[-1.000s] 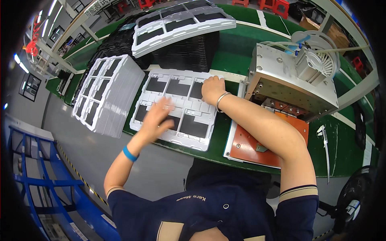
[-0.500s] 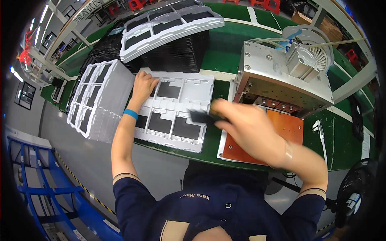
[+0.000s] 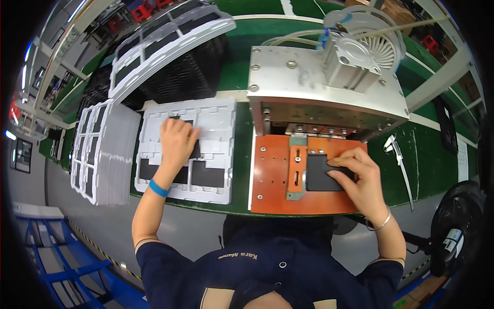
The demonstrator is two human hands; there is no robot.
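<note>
The step in hand looks like handling one black piece on the orange board, close to the front edge of the green bench. The right hand pinches the piece at its right side, with the small clamp at its left. Any move calls for a soft, level hold. The left hand is over the white tray, also by the front edge. Its fingers curl down and hide things, so one cannot tell if it grips anything. Pale letters cross the dark shirt. A black fan wears a white label, too small to read.
</note>
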